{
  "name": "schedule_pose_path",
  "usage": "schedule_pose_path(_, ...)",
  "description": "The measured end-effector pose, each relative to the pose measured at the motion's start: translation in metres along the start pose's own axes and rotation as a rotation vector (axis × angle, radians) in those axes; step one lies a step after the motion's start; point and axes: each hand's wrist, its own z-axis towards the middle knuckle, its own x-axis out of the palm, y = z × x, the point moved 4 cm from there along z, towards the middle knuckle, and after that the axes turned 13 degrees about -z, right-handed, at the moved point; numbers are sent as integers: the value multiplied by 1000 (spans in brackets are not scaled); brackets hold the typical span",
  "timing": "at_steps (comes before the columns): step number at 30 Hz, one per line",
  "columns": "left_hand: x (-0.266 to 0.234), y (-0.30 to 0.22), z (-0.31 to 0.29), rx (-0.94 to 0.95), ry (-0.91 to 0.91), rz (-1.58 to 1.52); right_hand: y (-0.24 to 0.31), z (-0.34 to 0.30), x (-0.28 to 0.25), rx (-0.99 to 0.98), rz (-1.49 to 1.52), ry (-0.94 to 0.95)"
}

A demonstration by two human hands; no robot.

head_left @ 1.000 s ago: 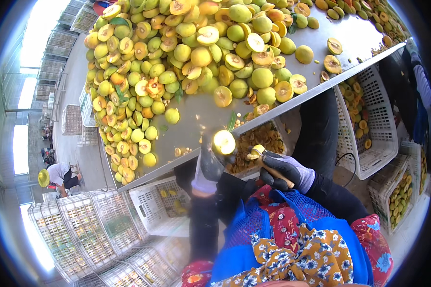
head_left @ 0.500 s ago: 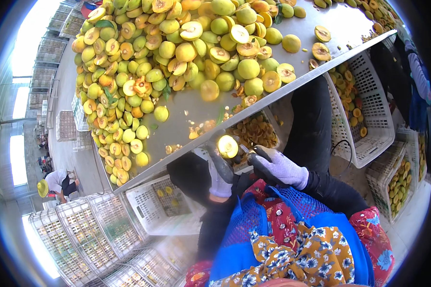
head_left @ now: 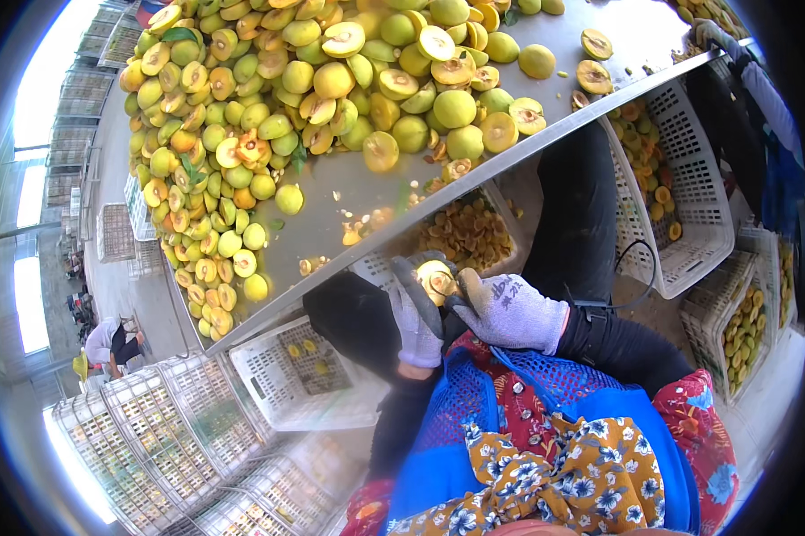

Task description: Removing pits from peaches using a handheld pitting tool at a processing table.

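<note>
My left hand, in a grey-lilac glove with dark coated fingers, holds a halved yellow peach with its cut face up. My right hand, gloved alike, is closed and meets the right side of the fruit. A small metal tool is in its grip, now mostly hidden by the fingers and the peach. Both hands are above my lap, just below the edge of a metal table. Whole and halved yellow-green peaches are heaped on that table.
Under the table edge, a crate holds brown-orange fruit pieces. A white crate with fruit is at right, another white crate at left. Stacked crates fill the lower left. A co-worker's gloved hand is at the far right.
My right hand has come up and left against the peach half, covering the metal tool that showed earlier. The peach has tilted in my left hand. A co-worker's hand has appeared at the table's far right.
</note>
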Motion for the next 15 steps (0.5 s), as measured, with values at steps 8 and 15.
schedule_pose_path(8, -2, 2, -3, 253, -43, 230, -11, -3, 9, 62, 268, 152)
schedule_pose_path(15, 7, -9, -4, 50, -52, 274, -5, -5, -4, 56, 53, 201)
